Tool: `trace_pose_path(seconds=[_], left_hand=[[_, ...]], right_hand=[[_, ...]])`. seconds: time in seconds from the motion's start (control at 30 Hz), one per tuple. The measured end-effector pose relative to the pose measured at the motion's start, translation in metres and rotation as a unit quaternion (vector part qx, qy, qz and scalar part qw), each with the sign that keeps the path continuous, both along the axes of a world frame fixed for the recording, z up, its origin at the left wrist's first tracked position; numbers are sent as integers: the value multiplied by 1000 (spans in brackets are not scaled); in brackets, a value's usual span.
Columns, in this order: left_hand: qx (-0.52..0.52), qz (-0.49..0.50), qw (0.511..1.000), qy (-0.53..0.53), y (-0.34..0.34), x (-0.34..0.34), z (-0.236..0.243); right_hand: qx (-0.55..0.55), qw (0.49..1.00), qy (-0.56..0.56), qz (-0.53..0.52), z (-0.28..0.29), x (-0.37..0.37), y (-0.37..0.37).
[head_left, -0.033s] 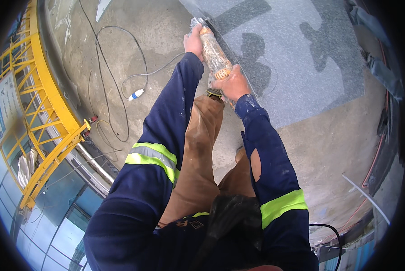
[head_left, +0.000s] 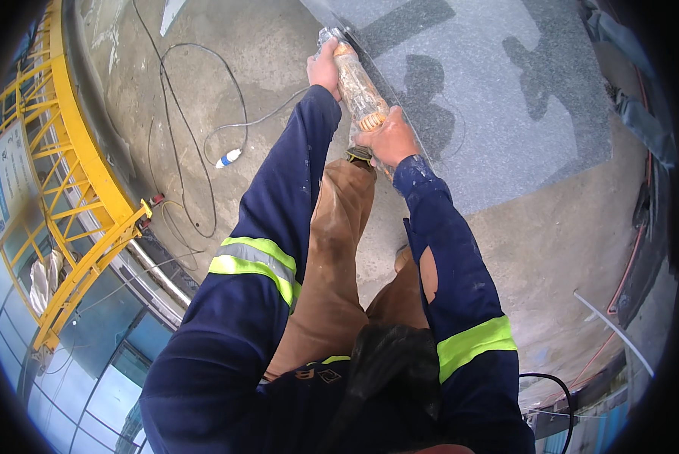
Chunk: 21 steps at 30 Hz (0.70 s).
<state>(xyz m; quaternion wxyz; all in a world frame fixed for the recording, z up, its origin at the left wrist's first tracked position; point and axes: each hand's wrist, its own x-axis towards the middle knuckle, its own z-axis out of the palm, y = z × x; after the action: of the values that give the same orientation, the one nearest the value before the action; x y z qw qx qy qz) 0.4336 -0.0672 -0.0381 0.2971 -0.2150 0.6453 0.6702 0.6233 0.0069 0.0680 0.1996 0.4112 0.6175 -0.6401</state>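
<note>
A dust-caked angle grinder (head_left: 360,87) with orange parts lies along the left edge of a grey speckled stone slab (head_left: 498,144). My left hand (head_left: 325,70) is closed around its front end, close to the metal head (head_left: 333,35). Farther back, my right hand (head_left: 391,141) grips the rear of the body, just behind the orange vented ring. The disc is mostly hidden by the tool. Shadows of my head and other shapes fall across the slab.
A dark cable (head_left: 203,47) loops over the concrete floor (head_left: 279,38) at left, near a blue-and-white plug (head_left: 229,158). Beyond it stands a yellow lattice frame (head_left: 90,166) at the floor's edge. My shoe (head_left: 360,155) is right under the grinder. A thin pale rod (head_left: 615,333) lies at right.
</note>
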Motion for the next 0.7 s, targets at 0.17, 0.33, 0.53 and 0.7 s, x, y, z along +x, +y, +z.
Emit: trace_pose_path(seconds=[0.17, 0.33, 0.53, 0.7], left_hand=[[28, -2, 999, -19, 2, -22, -3], [-18, -6, 1000, 14, 13, -17, 3], [-1, 0, 1000, 10, 8, -1, 5], [-17, 0, 1000, 14, 4, 4, -4]], right_hand=[[39, 999, -6, 24, -16, -17, 0], [4, 999, -26, 24, -16, -22, 9], [-10, 1000, -27, 6, 0, -6, 6], [3, 1000, -11, 6, 5, 3, 4]])
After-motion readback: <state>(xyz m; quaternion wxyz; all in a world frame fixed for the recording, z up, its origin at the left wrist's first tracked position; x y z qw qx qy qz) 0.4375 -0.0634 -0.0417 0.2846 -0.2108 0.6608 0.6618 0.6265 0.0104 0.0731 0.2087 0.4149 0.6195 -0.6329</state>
